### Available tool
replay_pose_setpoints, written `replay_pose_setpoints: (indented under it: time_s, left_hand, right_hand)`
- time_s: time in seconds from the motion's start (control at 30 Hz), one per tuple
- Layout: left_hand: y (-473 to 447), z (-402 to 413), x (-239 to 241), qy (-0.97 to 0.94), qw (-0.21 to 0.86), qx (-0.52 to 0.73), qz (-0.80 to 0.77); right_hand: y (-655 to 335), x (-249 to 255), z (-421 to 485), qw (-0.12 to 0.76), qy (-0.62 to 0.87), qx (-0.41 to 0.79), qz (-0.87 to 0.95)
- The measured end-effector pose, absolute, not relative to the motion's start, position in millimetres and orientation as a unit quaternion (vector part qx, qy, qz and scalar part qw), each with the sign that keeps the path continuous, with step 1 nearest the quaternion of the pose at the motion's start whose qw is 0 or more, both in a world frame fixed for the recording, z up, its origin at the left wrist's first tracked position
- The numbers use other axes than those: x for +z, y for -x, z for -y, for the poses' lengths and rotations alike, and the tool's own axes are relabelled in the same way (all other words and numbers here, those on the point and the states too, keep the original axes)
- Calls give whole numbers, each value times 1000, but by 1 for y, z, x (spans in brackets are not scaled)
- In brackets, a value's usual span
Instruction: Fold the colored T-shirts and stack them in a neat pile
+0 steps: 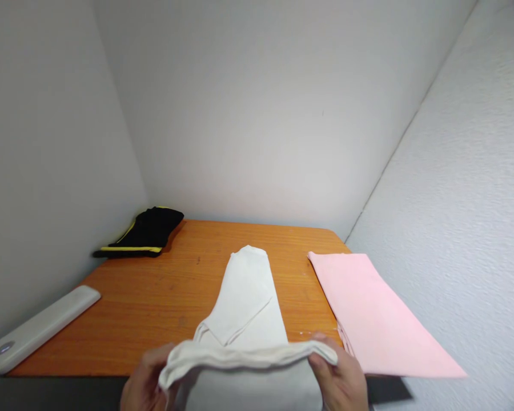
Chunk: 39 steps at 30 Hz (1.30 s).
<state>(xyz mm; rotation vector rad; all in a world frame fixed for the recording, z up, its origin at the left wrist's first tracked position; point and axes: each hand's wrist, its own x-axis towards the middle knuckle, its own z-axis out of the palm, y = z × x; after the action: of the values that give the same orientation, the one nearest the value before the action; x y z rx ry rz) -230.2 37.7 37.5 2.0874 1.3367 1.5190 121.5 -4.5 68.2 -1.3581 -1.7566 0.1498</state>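
Note:
A white shirt (252, 291), folded long and narrow, lies lengthwise on the wooden table (154, 297). A sleeve-like flap shows across its middle. Its near end is lifted toward me and bent over at the table's front edge. My left hand (148, 379) is closed around the left corner of that end. At the right corner, my right hand (340, 374) pinches the cloth between thumb and fingers. The lifted edge sags slightly between both hands, and its grey shaded underside faces me. Parts of my fingers are hidden behind the cloth.
Right of the white shirt lies a folded pink cloth (377, 314), reaching past the table's front edge. A black garment with yellow trim (148, 231) sits at the back left. A long white device (43, 328) with an oval button lies along the left side. Walls enclose the table.

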Motion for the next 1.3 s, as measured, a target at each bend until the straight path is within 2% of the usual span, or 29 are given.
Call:
replay_pose_setpoints:
  time_s: [0.07, 0.13, 0.2, 0.37, 0.5, 0.7, 0.87, 1.03, 1.13, 1.3]
  left_hand:
    - [209, -74, 61, -672, 180, 553, -458]
    - [190, -120, 79, -644, 253, 525, -496]
    - [176, -169, 91, -666, 235, 477, -523]
    - [159, -257, 88, -704, 142, 340, -607]
    - [152, -283, 72, -704, 125, 279, -641]
    - [148, -281, 67, -718, 91, 226, -652]
    - [141, -236, 77, -785, 34, 211, -582]
    - [131, -187, 65, -877, 31, 100, -468]
    - [126, -175, 54, -868, 52, 63, -490]
    - [122, -171, 42, -843, 58, 46, -533]
  right_hand:
    - [-112, 84, -34, 489, 564, 69, 662]
    - [-108, 93, -81, 496, 569, 73, 652]
    - [-111, 97, -130, 462, 589, 64, 660]
    - [-118, 87, -216, 286, 675, 30, 680]
    - [-115, 72, -239, 244, 691, 26, 680]
    - [-107, 63, -243, 224, 711, -7, 667]
    - [-86, 49, -222, 245, 674, -115, 687]
    - [-57, 21, -187, 169, 627, -18, 760]
    - [-49, 14, -176, 131, 637, 32, 759]
    - [-48, 20, -176, 119, 638, 41, 760]
